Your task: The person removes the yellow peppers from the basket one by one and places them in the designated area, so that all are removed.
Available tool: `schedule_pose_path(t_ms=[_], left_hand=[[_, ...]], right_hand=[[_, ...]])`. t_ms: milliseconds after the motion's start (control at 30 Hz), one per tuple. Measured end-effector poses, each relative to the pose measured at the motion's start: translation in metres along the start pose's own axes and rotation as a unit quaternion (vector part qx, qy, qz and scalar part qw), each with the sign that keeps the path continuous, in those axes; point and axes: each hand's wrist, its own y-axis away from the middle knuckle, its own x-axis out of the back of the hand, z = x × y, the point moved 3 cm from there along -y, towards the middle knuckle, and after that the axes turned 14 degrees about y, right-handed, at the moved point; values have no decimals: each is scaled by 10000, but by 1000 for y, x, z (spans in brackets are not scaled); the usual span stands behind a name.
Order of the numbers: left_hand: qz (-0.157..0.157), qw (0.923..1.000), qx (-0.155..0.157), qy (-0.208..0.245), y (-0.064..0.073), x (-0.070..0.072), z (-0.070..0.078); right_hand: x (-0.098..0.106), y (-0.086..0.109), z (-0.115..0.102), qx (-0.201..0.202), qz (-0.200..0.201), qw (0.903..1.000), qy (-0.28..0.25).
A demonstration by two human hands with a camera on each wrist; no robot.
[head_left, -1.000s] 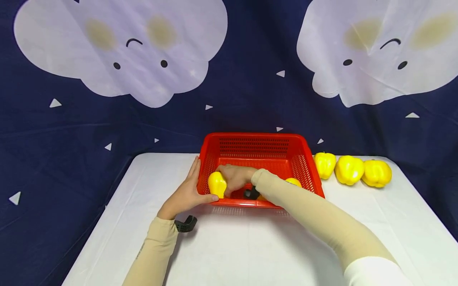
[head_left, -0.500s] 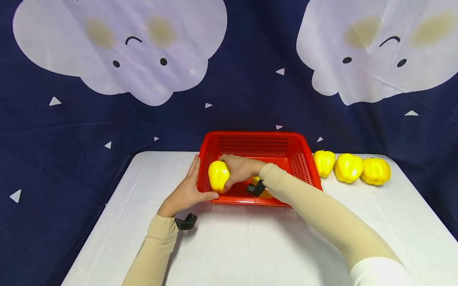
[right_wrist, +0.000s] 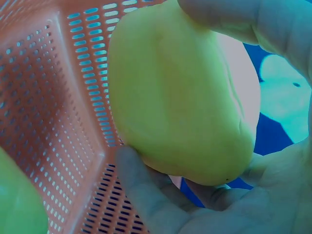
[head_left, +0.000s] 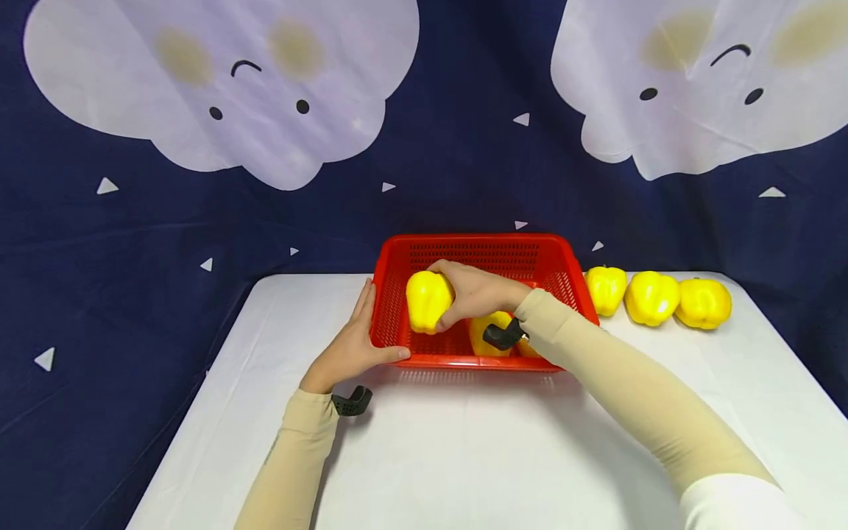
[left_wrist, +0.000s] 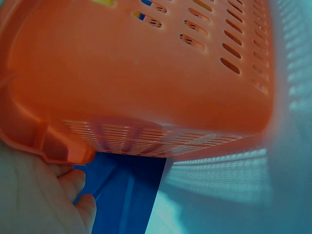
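My right hand [head_left: 473,293] grips a yellow bell pepper [head_left: 427,302] between thumb and fingers, over the left part of the red basket [head_left: 457,361]. In the right wrist view the pepper [right_wrist: 180,97] fills the middle, with fingers around its lower side and one digit across its top. My left hand [head_left: 354,346] rests at the basket's front left corner, its fingers straight along the outer left side and its thumb along the front rim. The left wrist view has its fingertips just beyond the rim. Another yellow pepper [head_left: 489,335] lies in the basket, partly hidden by the right wrist.
Three yellow bell peppers, the nearest one [head_left: 606,290] beside the basket, stand in a row at the table's back right. The white-covered table [head_left: 437,449] meets a dark blue curtain [head_left: 464,147] with clouds. Beneath my right wrist, more yellow shows in the basket.
My right hand has closed around the left pepper and raised it up and to the right, off its spot by the basket's left front. The left hand has stayed at the corner.
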Motion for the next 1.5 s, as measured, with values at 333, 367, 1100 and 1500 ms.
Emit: schedule_pose_path(t_ms=[333,367,1100,1500], left_hand=[[7,10000,-58,65,-3,4,2],[13,10000,-39,50,-2,4,1],[-4,10000,-30,13,4,2,0],[-21,9998,-66,165,-1,1,1]], right_hand=[[21,26,14,-15,428,9991,-39],[22,29,16,-12,453,9990,-26],[39,98,61,-405,1015,9940,92],[52,132,77,-891,1204,9885,-196]])
